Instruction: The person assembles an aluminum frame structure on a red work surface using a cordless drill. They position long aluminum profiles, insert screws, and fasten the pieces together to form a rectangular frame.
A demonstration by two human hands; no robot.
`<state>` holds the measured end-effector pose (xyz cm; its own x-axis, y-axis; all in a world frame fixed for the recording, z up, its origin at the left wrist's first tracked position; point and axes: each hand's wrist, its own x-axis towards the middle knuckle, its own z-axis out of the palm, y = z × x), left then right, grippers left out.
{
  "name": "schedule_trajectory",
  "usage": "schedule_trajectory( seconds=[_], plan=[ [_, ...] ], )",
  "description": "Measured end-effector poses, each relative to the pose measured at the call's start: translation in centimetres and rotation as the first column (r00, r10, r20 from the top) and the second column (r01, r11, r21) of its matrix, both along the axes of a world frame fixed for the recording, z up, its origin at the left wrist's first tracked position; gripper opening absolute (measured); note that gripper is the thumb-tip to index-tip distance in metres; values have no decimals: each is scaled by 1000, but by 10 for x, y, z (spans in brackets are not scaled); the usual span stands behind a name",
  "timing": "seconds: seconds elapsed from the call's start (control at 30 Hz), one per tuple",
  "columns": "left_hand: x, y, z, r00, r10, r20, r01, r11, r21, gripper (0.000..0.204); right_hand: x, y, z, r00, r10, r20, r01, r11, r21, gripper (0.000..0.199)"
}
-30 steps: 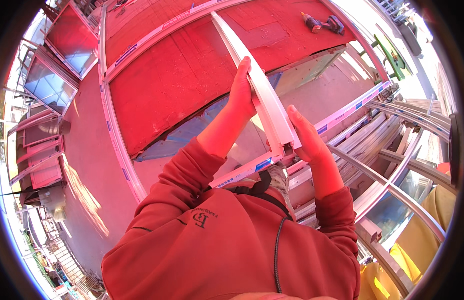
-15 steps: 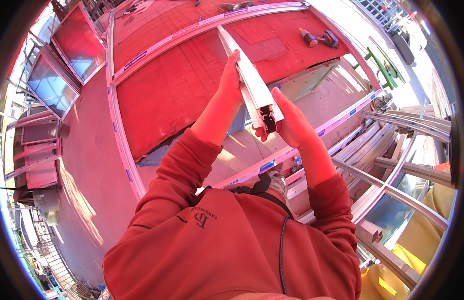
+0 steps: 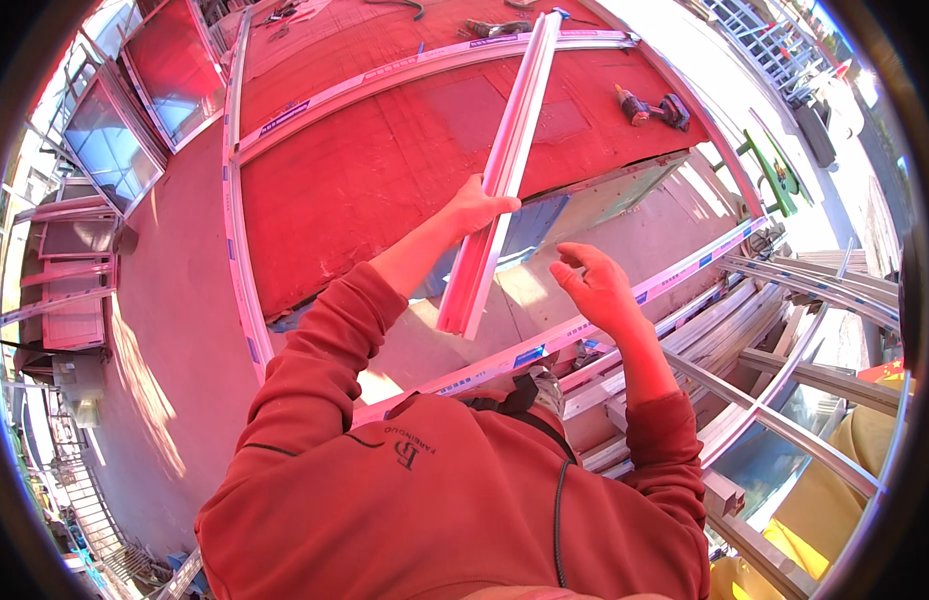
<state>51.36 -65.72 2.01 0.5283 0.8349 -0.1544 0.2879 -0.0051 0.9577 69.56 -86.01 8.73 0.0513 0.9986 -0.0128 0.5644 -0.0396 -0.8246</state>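
Red board floor (image 3: 365, 180); left hand (image 3: 475, 205) grips white profile (image 3: 505, 170), right hand (image 3: 595, 285) open, apparently empty.

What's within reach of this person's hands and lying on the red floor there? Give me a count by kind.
Long white profile bars in hand: 1
Large white frames on the floor: 1
Power drills on the floor: 1
Hands: 2, left hand, right hand
Total: 5

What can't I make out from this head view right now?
- Head view: the left hand grips the long white profile; the palm side is hidden behind the profile.
- The profile's far end runs to the fisheye rim.
- The drill on the red surface is too small for detail.
- The right hand is open and holds nothing.
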Motion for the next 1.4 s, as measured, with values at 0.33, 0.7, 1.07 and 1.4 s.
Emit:
schedule_trajectory(
  seconds=[0.33, 0.7, 1.07, 1.4],
  plan=[
    [-72, -32, 70, 674, -471, -570, 706, 638, 308, 76, 133, -17, 8, 476, -217, 852, 37, 973, 227, 108],
    [-50, 14, 151, 333, -518, -788, 894, 439, 89, 62, 178, -98, -110, 756, -42, 653, 81, 996, -30, 99],
    [19, 75, 181, 889, 9, -458, 444, 222, 868, 40, 189, -48, -101, 934, -244, 260, 265, 963, -46, 49],
    [71, -72, -79, 868, -372, -330, 333, 927, -170, 53, 69, 100, -147, 850, -390, -354, 300, 911, -284, 48]
  ],
)
